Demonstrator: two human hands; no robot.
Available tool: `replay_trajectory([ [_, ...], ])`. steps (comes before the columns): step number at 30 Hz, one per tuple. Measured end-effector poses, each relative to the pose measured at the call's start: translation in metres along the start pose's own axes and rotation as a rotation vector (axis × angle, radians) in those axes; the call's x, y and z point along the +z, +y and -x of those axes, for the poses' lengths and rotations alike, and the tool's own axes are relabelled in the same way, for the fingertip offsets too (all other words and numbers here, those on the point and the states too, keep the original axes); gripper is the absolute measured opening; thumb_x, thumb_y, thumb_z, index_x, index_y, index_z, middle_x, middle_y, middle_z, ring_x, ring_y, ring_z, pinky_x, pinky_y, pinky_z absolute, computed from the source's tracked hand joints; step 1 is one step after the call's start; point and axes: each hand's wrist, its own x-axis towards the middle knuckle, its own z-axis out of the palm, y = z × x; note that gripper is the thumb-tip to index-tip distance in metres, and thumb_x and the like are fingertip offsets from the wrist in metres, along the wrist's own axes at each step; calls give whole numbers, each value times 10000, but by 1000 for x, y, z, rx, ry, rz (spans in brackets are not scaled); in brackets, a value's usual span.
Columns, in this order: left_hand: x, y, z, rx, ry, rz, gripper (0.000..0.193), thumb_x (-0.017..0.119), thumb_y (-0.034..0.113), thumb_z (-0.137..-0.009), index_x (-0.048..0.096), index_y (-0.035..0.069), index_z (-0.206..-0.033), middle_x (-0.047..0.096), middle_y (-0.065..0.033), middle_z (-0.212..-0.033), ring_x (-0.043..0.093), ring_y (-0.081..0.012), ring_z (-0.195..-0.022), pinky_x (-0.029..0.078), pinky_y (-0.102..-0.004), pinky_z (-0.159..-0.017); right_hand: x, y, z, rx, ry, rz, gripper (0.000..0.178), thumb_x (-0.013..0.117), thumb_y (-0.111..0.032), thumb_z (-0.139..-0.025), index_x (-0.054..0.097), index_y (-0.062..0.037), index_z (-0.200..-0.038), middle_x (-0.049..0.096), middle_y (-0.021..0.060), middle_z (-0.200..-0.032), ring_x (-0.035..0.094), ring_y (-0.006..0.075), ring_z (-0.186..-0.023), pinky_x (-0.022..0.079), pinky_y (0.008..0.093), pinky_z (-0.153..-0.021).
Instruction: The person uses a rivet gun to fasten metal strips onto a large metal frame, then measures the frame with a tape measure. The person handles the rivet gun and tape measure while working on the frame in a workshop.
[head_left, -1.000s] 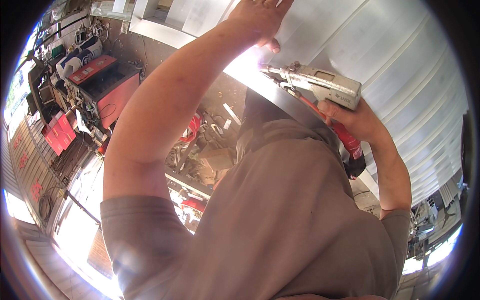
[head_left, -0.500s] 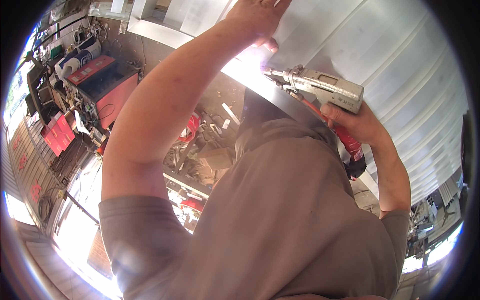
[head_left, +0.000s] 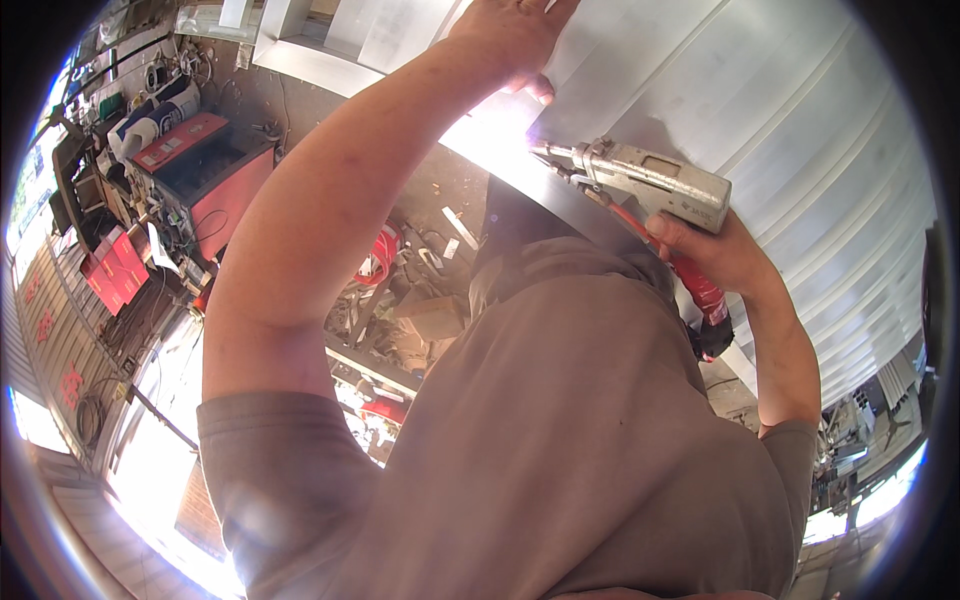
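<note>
My right hand [head_left: 718,252] is wrapped round a handheld welding gun [head_left: 660,182] with a boxy silver body and a red-wrapped handle. The gun's nozzle points left, and a bright white-violet glow burns at its tip on the edge of a metal frame [head_left: 575,205]. Glare hides the exact contact spot. Just beyond the glow, my left hand [head_left: 512,42] lies on the ribbed silver metal panel [head_left: 800,130] with its fingers spread and nothing in them. The top of the picture cuts off those fingertips.
Below the panel, scraps and a coil of red cable [head_left: 380,255] litter the floor. A red and black machine cabinet [head_left: 205,185] stands at the left, with a red box [head_left: 117,270] near it. Another silver frame bar [head_left: 320,65] extends towards the upper left.
The welding gun and its glowing tip have shifted slightly to the right and nearer to me along the edge. My left hand stays almost in place.
</note>
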Motion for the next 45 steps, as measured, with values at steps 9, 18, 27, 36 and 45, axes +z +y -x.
replay_trajectory([
  [9, 7, -1, 6, 93, 132, -78, 1282, 821, 532, -827, -2, -12, -1646, -32, -239, -1727, 70, -329, -1611, 71, -473, -1314, -1, 5, 8, 99, 20, 12, 660, 787, -381, -931, 541, -106, -1479, 675, 30, -1263, 630, 125, -1075, 569, 310, -798],
  [18, 0, -49, -18, 189, 178, 120, 980, 755, 476, -903, 242, 81, -1639, 187, -212, -1705, 386, -408, -1486, 339, -514, -1221, -7, 22, 41, 34, 175, -77, 521, 780, -332, -940, 610, -24, -1324, 716, 69, -1031, 655, 136, -793, 555, 305, -708],
  [27, 31, -149, 8, -84, 616, 367, 1141, 875, 465, -780, 223, 97, -1641, 224, -268, -1675, 303, -464, -1516, 312, -514, -1235, 35, 28, 37, -103, 264, -58, 593, 780, -444, -927, 621, -19, -1308, 694, 78, -1078, 650, 138, -852, 539, 303, -740],
  [36, 31, -191, -4, 46, 531, 335, 1132, 859, 476, -802, 224, 35, -1628, 360, -234, -1621, 345, -397, -1508, 314, -494, -1241, 63, -16, 12, -46, 230, -165, 630, 821, -461, -894, 640, -6, -1290, 697, 79, -1080, 660, 137, -888, 549, 312, -799],
  [45, 16, -194, -9, 178, 524, 105, 1125, 874, 443, -782, 237, 92, -1640, 327, -210, -1650, 319, -428, -1514, 314, -524, -1240, 77, -41, -4, -86, 249, -202, 772, 856, -450, -858, 549, 4, -1402, 687, 94, -1156, 652, 149, -941, 542, 306, -810],
])
